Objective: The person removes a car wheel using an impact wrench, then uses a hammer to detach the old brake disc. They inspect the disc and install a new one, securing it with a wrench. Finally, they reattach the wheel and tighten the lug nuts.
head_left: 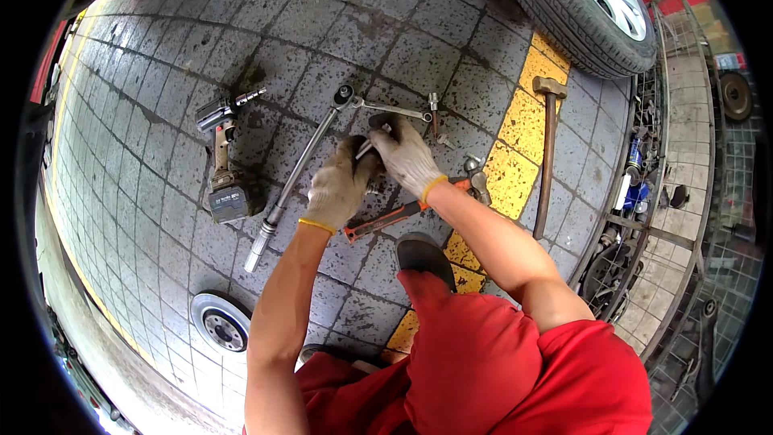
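left hand (334, 187) and right hand (401, 153), both gloved, meet with fingers curled; a short bright metal piece (364, 149) lies between them, nearer the left, its long axis slanting away and rightward. which hand grips it, if either, i cannot tell, since fingers cover its ends. just beyond the right hand lies a wrench (394, 109); left of both, a long ratchet (303, 163). the right wrist hides part of an orange-handled tool (374, 224).
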A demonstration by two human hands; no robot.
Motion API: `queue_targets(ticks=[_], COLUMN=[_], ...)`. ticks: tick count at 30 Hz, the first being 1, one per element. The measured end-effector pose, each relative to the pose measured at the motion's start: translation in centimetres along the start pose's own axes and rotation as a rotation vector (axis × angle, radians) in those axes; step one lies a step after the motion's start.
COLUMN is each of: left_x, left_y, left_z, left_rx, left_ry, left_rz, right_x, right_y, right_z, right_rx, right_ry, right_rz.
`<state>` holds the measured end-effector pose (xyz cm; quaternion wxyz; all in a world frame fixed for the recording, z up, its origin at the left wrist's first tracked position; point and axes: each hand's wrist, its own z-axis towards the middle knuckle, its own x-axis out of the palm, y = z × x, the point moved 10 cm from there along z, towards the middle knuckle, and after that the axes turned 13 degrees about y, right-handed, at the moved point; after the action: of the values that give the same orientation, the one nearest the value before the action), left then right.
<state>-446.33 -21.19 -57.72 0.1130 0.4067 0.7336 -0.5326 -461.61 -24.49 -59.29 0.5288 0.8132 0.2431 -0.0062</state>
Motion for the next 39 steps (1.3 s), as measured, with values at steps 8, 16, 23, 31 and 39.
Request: queue_targets(ticks=[8, 16, 23, 31, 39], left_x=[4.4, 7.2, 4.9, -0.2, 3.4], left_y=[1.2, -4.4, -4.8, -0.2, 2.4], left_z=[-4.5, -1.9, -2.8, -2.7, -0.4], left_rx=[-0.105, -0.004, 0.169, 0.025, 0.012], left_ry=[0.082, 0.128, -0.132, -0.247, -0.144], left_rz=[0.137, 0.445, 0.447, 0.181, -1.611], right_x=[-7.0, -14.2, -11.3, -11.5, 0.2], right_y=[-0.4, -7.0, -4.2, -5.5, 3.1], right_z=[-1.8, 3.4, 3.7, 4.4, -2.4], right_rx=[0.033, 0.136, 0.275, 0.287, -0.109], right_ry=[-0.245, -0.205, -0.246, -0.214, 0.266], right_rz=[0.032, 0.523, -0.746, -0.62, -0.351])
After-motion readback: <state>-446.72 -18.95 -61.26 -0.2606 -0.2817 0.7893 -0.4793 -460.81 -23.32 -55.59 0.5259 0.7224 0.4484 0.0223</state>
